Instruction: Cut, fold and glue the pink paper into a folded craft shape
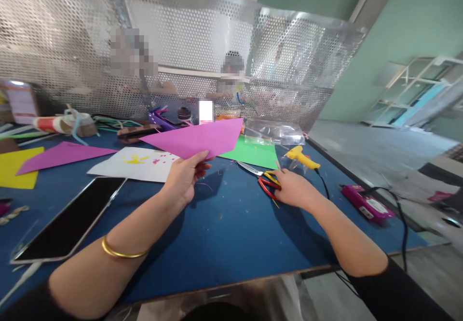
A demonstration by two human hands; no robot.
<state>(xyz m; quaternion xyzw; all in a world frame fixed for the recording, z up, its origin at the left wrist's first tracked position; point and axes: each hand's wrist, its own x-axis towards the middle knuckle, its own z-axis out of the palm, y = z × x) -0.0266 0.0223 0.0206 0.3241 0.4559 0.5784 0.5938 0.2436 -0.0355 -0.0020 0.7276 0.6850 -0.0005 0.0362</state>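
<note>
My left hand (186, 178) pinches the lower edge of a purple foam or paper sheet (202, 137) cut at an angle, raised above the table. My right hand (294, 188) is at the handles of a pair of scissors (268, 182), one handle yellow and one red, with the blades pointing away to the left. Its fingers curl over the handles and are partly hidden. Just behind the scissors lies a green sheet (256, 154). Left of my left hand is a white sheet (144, 166) with yellow and pink bits on it.
A yellow glue gun (303, 157) and a magenta box (367, 202) with a black cord lie at the right. To the left are a phone (72, 219), another purple piece (65, 156) and a yellow sheet (18, 166). A perforated metal screen (188, 31) stands behind the blue table (231, 244).
</note>
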